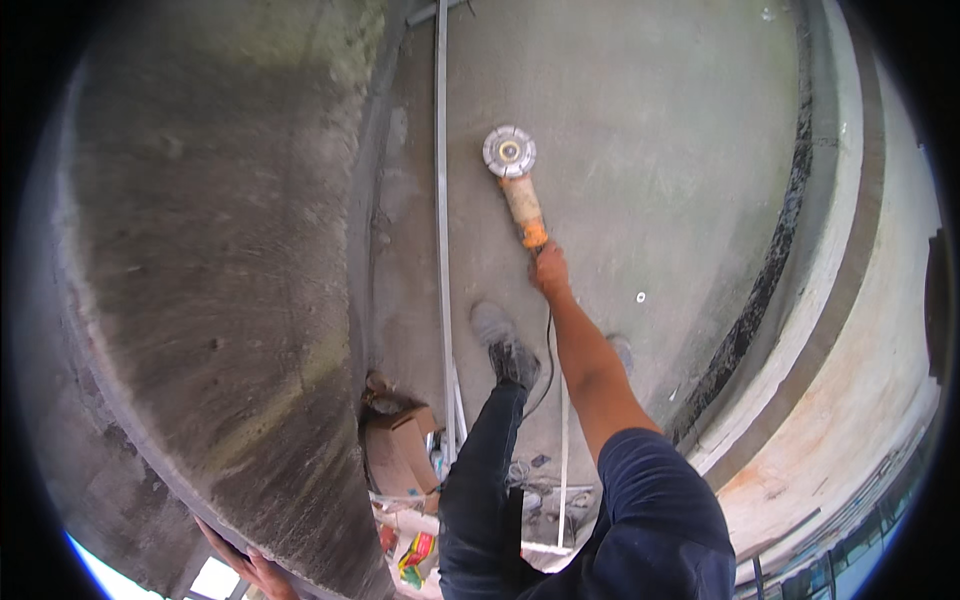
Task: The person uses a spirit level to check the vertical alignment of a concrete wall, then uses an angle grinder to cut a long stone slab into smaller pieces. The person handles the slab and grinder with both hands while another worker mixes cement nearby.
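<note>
An angle grinder point(523, 205) with a worn, dusty body and an orange rear end hangs over the grey concrete floor. Its segmented cutting disc point(510, 151) faces up toward me at the far end. My right hand point(550, 271) is closed around the grinder's rear end, arm stretched out forward. A dark power cord point(548, 370) runs from there back toward my legs. At the lower left, my left hand point(255, 572) lies against the edge of a rough concrete wall point(215, 250), fingers stretched out; part of it is hidden.
A long metal straightedge point(442, 200) runs along the floor beside the wall. Near my leg stand a cardboard box point(400, 452), a colourful packet point(416, 552) and loose debris. A dark strip point(765, 290) borders a curved pale wall at right. A small white ring point(641, 297) lies on the floor.
</note>
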